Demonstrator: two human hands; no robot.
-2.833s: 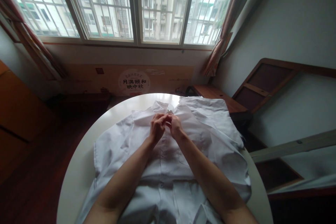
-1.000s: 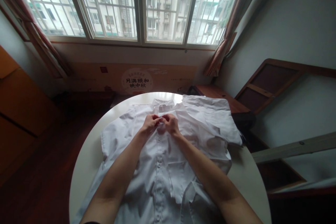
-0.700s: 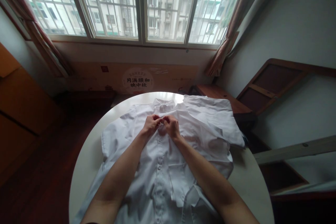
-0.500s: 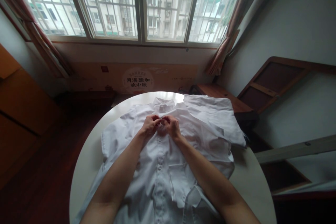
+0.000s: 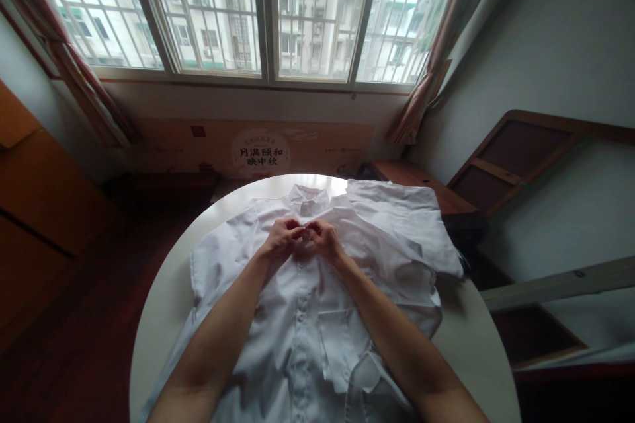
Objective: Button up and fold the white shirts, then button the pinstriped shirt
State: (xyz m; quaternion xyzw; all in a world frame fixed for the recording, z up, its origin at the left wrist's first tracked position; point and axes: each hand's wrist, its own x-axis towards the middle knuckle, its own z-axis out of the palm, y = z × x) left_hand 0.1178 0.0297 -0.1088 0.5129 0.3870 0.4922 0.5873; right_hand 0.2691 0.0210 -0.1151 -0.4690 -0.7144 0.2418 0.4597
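A white button-up shirt [image 5: 278, 317] lies spread face up, its collar pointing to the window and its row of buttons running down the middle. My left hand [image 5: 285, 236] pinches the front edge of the shirt a little below the collar. Close against it, fingertips nearly touching, my right hand [image 5: 323, 238] pinches the same spot from the other side. The button or buttonhole between the fingers is hidden. A chest pocket [image 5: 337, 337] shows left of my right forearm.
The shirt rests on a round white table [image 5: 153, 337]. Another folded white garment [image 5: 411, 211] lies at its far right. Beyond are a printed cardboard panel [image 5: 317, 139], a barred window [image 5: 317, 13] and a brown wooden stand [image 5: 411, 178].
Both hands stay at the same place on the shirt front, with only a slight shift of fingers and wrists. The shirt lies almost as before.
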